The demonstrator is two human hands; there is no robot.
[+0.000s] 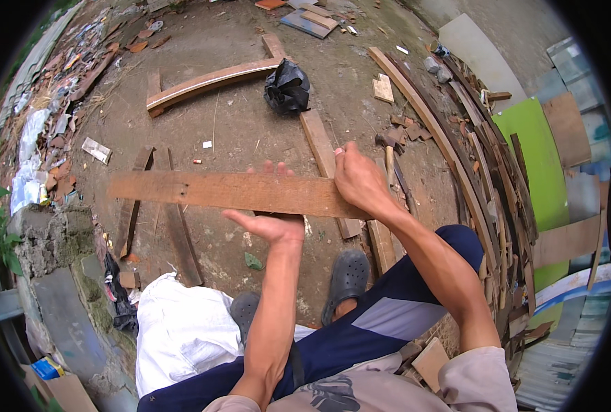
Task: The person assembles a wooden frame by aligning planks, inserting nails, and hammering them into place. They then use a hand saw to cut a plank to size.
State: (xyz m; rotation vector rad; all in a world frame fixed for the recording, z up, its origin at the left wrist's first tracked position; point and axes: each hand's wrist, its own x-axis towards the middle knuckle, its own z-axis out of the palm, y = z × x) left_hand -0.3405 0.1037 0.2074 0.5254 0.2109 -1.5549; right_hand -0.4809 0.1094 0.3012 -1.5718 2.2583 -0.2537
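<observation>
A long, narrow brown wooden board (250,192) lies level across my left hand (278,223). That hand is palm up beneath it, with fingertips showing past the far edge and the thumb stretched out on the near side. Above the board's right end is my right hand (360,177), its fingers pinched together. Whatever small thing may be in that pinch is too small to make out. Just right of the right hand, a hammer (390,159) with a light wooden handle is on the ground, partly hidden by the forearm.
Beyond the board lie a joined wooden frame piece (213,81) and a black plastic bag (287,87). Long planks (422,113) line the right side. At lower left stand a broken block wall (58,275) and a white sack (185,323). Rubble and litter cover the far left.
</observation>
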